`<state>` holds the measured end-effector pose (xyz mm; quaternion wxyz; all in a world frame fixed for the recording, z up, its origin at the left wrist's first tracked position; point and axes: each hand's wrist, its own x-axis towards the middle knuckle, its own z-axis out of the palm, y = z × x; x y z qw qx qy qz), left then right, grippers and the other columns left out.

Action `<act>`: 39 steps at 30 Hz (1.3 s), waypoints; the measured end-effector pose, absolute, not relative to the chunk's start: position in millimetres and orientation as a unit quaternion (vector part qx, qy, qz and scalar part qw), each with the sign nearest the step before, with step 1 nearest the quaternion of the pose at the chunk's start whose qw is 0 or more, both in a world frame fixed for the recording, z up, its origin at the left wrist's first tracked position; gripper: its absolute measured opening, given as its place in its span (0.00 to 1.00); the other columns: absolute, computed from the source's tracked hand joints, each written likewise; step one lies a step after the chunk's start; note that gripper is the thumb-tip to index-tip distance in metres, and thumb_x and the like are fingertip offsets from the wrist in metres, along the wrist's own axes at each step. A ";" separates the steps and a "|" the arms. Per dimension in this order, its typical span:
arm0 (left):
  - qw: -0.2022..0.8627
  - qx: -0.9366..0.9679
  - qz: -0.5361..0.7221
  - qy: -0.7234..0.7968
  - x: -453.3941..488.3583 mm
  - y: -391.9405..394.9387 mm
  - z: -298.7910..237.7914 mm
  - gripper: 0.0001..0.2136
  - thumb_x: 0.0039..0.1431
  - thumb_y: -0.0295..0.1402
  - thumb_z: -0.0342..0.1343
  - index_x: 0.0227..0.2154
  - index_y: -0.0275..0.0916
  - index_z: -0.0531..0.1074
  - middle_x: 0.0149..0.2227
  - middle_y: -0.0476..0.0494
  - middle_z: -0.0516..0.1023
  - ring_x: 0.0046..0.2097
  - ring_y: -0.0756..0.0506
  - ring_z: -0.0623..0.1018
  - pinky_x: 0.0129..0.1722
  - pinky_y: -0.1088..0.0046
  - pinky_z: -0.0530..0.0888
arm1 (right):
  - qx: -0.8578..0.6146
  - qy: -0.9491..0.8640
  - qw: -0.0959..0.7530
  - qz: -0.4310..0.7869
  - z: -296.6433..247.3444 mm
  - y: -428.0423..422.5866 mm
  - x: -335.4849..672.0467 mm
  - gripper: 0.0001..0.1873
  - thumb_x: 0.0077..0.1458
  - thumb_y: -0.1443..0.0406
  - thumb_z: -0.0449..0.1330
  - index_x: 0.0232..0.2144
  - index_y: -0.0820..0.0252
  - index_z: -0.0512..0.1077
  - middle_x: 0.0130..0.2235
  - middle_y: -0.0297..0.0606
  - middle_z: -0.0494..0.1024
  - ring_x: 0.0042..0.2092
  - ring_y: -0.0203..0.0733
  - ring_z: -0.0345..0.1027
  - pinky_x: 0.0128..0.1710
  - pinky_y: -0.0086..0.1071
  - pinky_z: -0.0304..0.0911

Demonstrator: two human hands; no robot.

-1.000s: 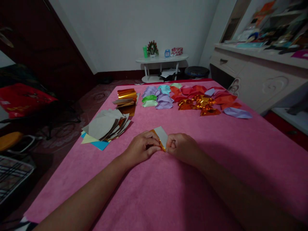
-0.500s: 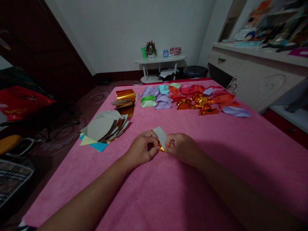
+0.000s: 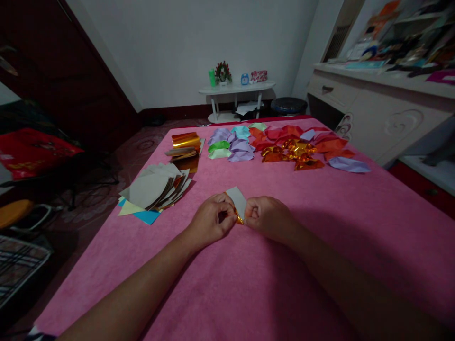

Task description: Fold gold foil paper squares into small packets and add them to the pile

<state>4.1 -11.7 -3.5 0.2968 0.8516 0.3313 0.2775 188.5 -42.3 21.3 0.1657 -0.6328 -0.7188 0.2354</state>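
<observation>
While the gold-and-grey paper [image 3: 237, 201] lies between our hands on the pink cloth [image 3: 234, 284], we pinch its gold near edge with our left hand [image 3: 212, 218], thumb and fingers closed; our right hand [image 3: 267, 215] curls at the corner opposite, though whether it grips or merely presses we cannot tell. We'd best hold that corner steady and crease lightly, since foil probably marks easily. Both wrists sit low, forearms [image 3: 149, 284] slanting inward. Left of the grip fans a paper stack [image 3: 151, 185]; ahead lie folded pieces [image 3: 241, 156].
</observation>
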 end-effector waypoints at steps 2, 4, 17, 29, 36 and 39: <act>0.288 0.852 0.277 0.339 5.5 -12.2 -3.1 0.07 0.51 0.23 0.53 0.20 0.36 0.68 0.29 0.46 0.71 0.34 0.49 0.71 0.35 0.72 0.67 | -0.633 -0.716 0.168 0.242 22.4 -42.1 189.1 0.02 0.43 0.68 0.59 0.21 0.59 0.72 0.22 0.31 0.71 0.23 0.32 0.58 0.24 0.27 0.46; 0.282 0.852 0.276 0.343 6.6 -12.4 -2.7 0.07 0.51 0.23 0.54 0.20 0.36 0.68 0.29 0.46 0.71 0.33 0.49 0.71 0.35 0.71 0.67 | -0.627 -0.717 0.167 0.255 23.3 -41.6 189.9 0.02 0.43 0.67 0.60 0.21 0.59 0.72 0.21 0.30 0.70 0.23 0.32 0.57 0.24 0.27 0.46; 0.312 0.844 0.285 0.330 3.8 -11.5 -3.2 0.06 0.52 0.23 0.55 0.21 0.36 0.70 0.29 0.46 0.71 0.34 0.48 0.71 0.36 0.71 0.68 | -0.639 -0.719 0.156 0.224 24.6 -44.3 185.2 0.03 0.44 0.69 0.58 0.21 0.59 0.71 0.22 0.31 0.71 0.23 0.32 0.58 0.24 0.27 0.46; 0.294 0.834 0.289 0.367 9.8 -14.5 -0.7 0.07 0.49 0.22 0.54 0.20 0.36 0.69 0.27 0.46 0.71 0.31 0.49 0.71 0.31 0.73 0.67 | -0.635 -0.719 0.150 0.240 21.3 -42.8 187.1 0.04 0.45 0.66 0.60 0.20 0.58 0.72 0.23 0.32 0.73 0.24 0.32 0.60 0.24 0.27 0.46; 0.287 0.831 0.286 0.380 8.8 -14.7 -2.7 0.06 0.50 0.23 0.56 0.20 0.36 0.70 0.28 0.46 0.71 0.31 0.49 0.71 0.31 0.73 0.68 | -0.626 -0.727 0.164 0.228 20.0 -42.9 187.5 0.05 0.45 0.67 0.58 0.20 0.59 0.72 0.22 0.32 0.73 0.23 0.32 0.59 0.24 0.27 0.46; 0.289 0.826 0.296 0.383 9.3 -15.6 -2.1 0.06 0.49 0.23 0.57 0.19 0.36 0.70 0.27 0.46 0.71 0.31 0.49 0.71 0.31 0.73 0.67 | -0.626 -0.729 0.162 0.226 20.8 -42.8 187.2 0.05 0.45 0.68 0.57 0.20 0.59 0.71 0.22 0.32 0.73 0.23 0.32 0.59 0.24 0.27 0.46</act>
